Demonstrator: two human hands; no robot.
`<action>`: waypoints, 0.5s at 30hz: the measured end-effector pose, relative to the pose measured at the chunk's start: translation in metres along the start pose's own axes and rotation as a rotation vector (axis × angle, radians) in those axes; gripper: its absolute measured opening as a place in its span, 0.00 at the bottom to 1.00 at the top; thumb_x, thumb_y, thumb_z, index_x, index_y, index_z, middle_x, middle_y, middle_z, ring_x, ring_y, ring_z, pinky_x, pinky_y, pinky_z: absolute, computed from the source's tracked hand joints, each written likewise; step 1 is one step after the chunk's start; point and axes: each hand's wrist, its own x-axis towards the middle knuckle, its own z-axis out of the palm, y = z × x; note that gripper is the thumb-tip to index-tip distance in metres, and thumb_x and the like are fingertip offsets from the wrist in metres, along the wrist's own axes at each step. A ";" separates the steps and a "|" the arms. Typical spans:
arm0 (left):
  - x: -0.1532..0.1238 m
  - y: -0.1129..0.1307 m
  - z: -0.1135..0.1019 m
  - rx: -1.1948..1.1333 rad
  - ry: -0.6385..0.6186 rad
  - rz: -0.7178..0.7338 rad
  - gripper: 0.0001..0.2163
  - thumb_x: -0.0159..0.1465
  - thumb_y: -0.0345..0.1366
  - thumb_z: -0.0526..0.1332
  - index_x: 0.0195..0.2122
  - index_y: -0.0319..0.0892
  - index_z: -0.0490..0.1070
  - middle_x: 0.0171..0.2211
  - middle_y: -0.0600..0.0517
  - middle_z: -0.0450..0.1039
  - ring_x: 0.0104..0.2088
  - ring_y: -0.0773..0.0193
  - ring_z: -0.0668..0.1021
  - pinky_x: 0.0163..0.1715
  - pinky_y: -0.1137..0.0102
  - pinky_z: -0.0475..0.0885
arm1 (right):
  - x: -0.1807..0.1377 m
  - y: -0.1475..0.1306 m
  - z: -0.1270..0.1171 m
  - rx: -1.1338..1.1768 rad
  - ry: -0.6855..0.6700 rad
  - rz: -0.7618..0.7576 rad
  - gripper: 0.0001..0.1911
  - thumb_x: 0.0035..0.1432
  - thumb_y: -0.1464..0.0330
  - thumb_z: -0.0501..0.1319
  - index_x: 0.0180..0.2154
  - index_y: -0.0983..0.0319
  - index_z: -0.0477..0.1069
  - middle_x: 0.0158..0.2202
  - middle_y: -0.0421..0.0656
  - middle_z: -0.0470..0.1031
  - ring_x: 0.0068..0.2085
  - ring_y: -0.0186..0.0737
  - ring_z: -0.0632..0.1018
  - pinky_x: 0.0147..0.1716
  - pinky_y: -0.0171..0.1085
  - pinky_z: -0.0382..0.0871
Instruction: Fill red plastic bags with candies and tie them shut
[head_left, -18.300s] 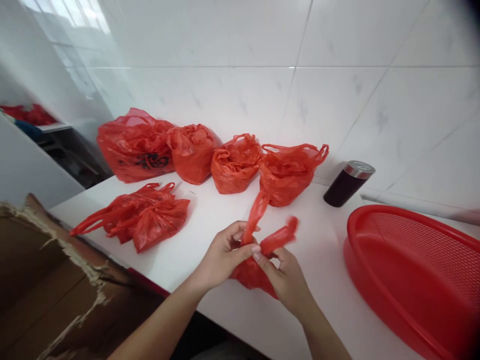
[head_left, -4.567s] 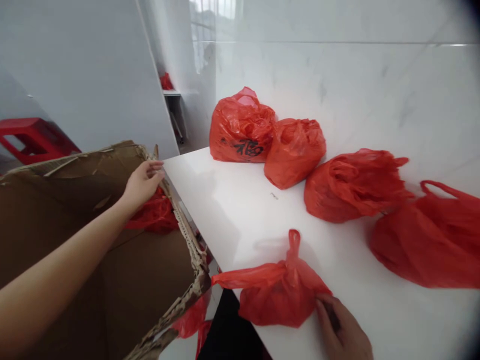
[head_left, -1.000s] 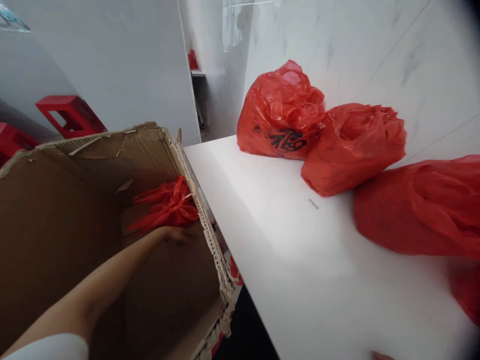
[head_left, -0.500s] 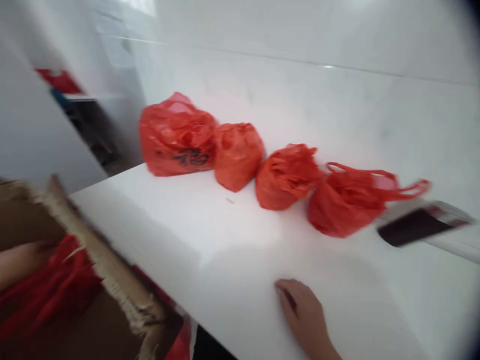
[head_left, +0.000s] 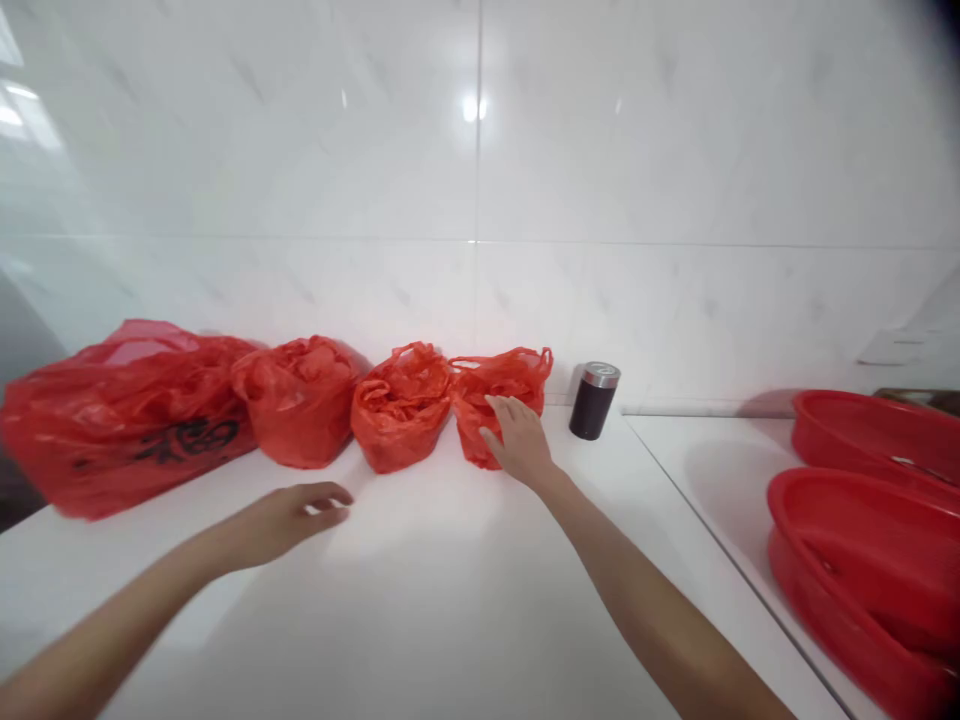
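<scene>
White tabletops [head_left: 420,610] hold four red plastic bags [head_left: 300,410], one tumbler [head_left: 591,408], two tubs [head_left: 802,560]; left hand [head_left: 289,520] half-curled, holding nothing; right hand [head_left: 517,440] loosely open at the rightmost bag [head_left: 514,375], touch unclear.

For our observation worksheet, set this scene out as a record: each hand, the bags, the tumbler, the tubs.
left hand: above the white table, fingers loosely curved, nothing seen in it
right hand: in front of the rightmost red plastic bag; contact unclear
bags: four in a row along the tiled wall; leftmost bag has black print
tumbler: dark, silver lid, upright, right of the bags
tubs: two, red, at far right
</scene>
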 end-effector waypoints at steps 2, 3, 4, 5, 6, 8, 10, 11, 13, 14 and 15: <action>0.024 0.031 0.049 -0.068 -0.076 0.030 0.17 0.38 0.46 0.74 0.30 0.48 0.80 0.32 0.50 0.80 0.31 0.53 0.79 0.30 0.68 0.72 | 0.013 0.013 -0.008 -0.014 -0.049 -0.018 0.16 0.59 0.67 0.59 0.48 0.62 0.71 0.49 0.52 0.75 0.55 0.54 0.70 0.60 0.58 0.48; 0.035 0.042 0.073 -0.104 -0.076 0.035 0.18 0.37 0.46 0.75 0.30 0.48 0.80 0.32 0.49 0.80 0.30 0.54 0.78 0.31 0.67 0.72 | 0.010 0.017 -0.011 -0.009 -0.085 -0.033 0.10 0.57 0.69 0.60 0.42 0.61 0.73 0.42 0.49 0.77 0.49 0.52 0.74 0.60 0.58 0.48; 0.046 0.050 0.096 -0.150 -0.073 0.031 0.21 0.37 0.46 0.75 0.34 0.47 0.80 0.35 0.47 0.79 0.30 0.54 0.78 0.32 0.66 0.72 | 0.003 0.019 -0.014 0.002 -0.119 -0.050 0.05 0.56 0.70 0.60 0.35 0.61 0.74 0.35 0.46 0.78 0.43 0.48 0.76 0.60 0.58 0.49; 0.056 0.055 0.117 -0.205 -0.062 0.015 0.26 0.38 0.48 0.74 0.40 0.47 0.79 0.38 0.45 0.79 0.30 0.54 0.78 0.32 0.65 0.73 | -0.008 0.021 -0.018 0.018 -0.148 -0.068 0.05 0.57 0.71 0.59 0.30 0.60 0.73 0.30 0.42 0.78 0.38 0.43 0.77 0.59 0.55 0.52; 0.064 0.057 0.136 -0.266 -0.049 -0.015 0.31 0.41 0.52 0.72 0.47 0.46 0.76 0.43 0.42 0.77 0.31 0.53 0.78 0.31 0.62 0.74 | -0.020 0.021 -0.023 0.035 -0.169 -0.085 0.07 0.58 0.71 0.58 0.28 0.60 0.72 0.28 0.40 0.77 0.35 0.40 0.77 0.57 0.52 0.57; 0.074 0.055 0.168 -0.424 -0.042 -0.073 0.39 0.49 0.60 0.64 0.59 0.47 0.64 0.55 0.36 0.69 0.34 0.52 0.80 0.32 0.58 0.75 | -0.042 0.024 -0.039 0.118 -0.200 -0.085 0.08 0.61 0.67 0.56 0.32 0.59 0.73 0.31 0.39 0.78 0.34 0.37 0.77 0.49 0.43 0.67; 0.076 0.050 0.192 -0.590 -0.076 -0.111 0.40 0.56 0.64 0.55 0.65 0.48 0.54 0.61 0.34 0.61 0.38 0.51 0.80 0.35 0.57 0.76 | -0.053 0.032 -0.060 0.284 -0.188 -0.020 0.10 0.63 0.62 0.56 0.40 0.57 0.74 0.38 0.40 0.78 0.39 0.38 0.78 0.44 0.39 0.71; 0.075 0.047 0.202 -0.665 -0.103 -0.118 0.39 0.57 0.65 0.51 0.65 0.49 0.52 0.62 0.35 0.60 0.39 0.51 0.81 0.36 0.57 0.77 | -0.053 0.038 -0.069 0.356 -0.145 0.035 0.12 0.63 0.60 0.56 0.43 0.57 0.73 0.42 0.41 0.78 0.43 0.39 0.77 0.45 0.39 0.71; 0.070 0.046 0.218 -0.783 -0.151 -0.121 0.37 0.59 0.65 0.48 0.66 0.52 0.51 0.63 0.38 0.59 0.42 0.51 0.81 0.38 0.58 0.77 | -0.047 0.052 -0.079 0.366 -0.042 0.150 0.17 0.61 0.57 0.57 0.49 0.57 0.72 0.49 0.45 0.74 0.50 0.43 0.75 0.51 0.43 0.68; 0.067 0.047 0.226 -0.825 -0.167 -0.122 0.36 0.60 0.64 0.48 0.66 0.54 0.49 0.65 0.40 0.57 0.43 0.51 0.80 0.38 0.58 0.77 | -0.044 0.058 -0.078 0.293 -0.013 0.185 0.21 0.58 0.56 0.60 0.51 0.57 0.71 0.52 0.47 0.72 0.53 0.46 0.73 0.52 0.46 0.66; 0.064 0.050 0.232 -0.858 -0.180 -0.125 0.36 0.60 0.64 0.49 0.66 0.56 0.48 0.66 0.42 0.55 0.44 0.50 0.80 0.38 0.57 0.77 | -0.042 0.062 -0.073 0.204 -0.010 0.201 0.26 0.54 0.56 0.64 0.53 0.58 0.69 0.54 0.49 0.70 0.54 0.49 0.72 0.52 0.48 0.66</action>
